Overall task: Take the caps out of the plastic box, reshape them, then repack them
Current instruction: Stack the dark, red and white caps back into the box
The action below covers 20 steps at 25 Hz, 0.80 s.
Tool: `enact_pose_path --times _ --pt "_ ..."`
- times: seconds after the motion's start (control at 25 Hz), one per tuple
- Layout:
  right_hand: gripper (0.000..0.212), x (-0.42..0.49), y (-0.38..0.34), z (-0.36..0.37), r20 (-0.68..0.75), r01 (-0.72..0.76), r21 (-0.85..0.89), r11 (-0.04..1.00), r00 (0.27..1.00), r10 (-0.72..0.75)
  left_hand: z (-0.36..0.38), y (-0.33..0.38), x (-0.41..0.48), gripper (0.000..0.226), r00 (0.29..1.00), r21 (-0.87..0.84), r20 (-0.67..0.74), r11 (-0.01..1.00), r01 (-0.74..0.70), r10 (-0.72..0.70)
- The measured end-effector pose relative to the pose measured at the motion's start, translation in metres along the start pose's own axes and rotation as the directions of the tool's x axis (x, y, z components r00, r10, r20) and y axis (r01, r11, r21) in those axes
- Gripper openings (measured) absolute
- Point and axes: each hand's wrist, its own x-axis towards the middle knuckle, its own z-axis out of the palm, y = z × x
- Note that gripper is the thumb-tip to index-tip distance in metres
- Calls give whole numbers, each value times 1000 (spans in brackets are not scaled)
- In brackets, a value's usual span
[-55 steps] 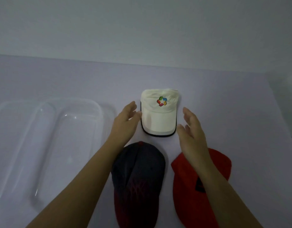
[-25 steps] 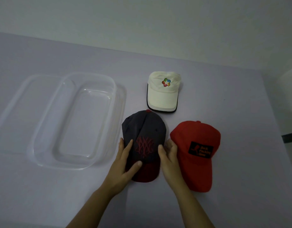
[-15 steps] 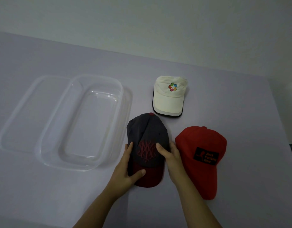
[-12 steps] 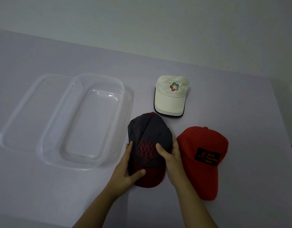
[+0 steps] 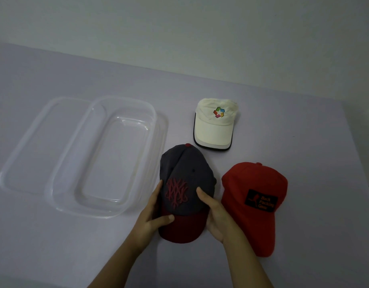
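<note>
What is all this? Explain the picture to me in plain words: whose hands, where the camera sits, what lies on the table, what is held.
No machine here: these are a person's two bare hands, filmed by one camera worn on the head, looking forward and down. On the pale table lie a clear plastic box with no cap in it, what looks like its lid at its left side, a white cap and a red cap. The left hand and the right hand both hold a dark cap with a red brim, one on each side, thumbs on top.
</note>
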Motion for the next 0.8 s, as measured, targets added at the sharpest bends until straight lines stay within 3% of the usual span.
enact_pose_path --times 0.2,0.36,0.48,0.56,0.64,0.8 --pt "81 4 4 0 -20 16 -18 1000 1000 -16 2 -3 0 96 1000 -28 -9 1000 -10 9" --pt "76 3 14 7 24 7 171 985 1000 -11 5 3 3 92 1000 -97 -11 995 -3 1" --pt "64 -1 17 10 -43 30 264 964 999 -19 21 23 12 77 980 -194 -156 977 90 -122" --pt "73 -6 11 13 -48 23 314 949 999 -8 31 44 15 67 922 -175 -291 962 211 -256" --pt "87 -10 2 18 -37 29 328 944 999 -18 38 65 17 54 876 -226 -301 921 319 -377" --pt "81 -19 -22 43 -18 105 331 938 994 -105 45 116 8 36 875 -349 -335 909 228 -349"
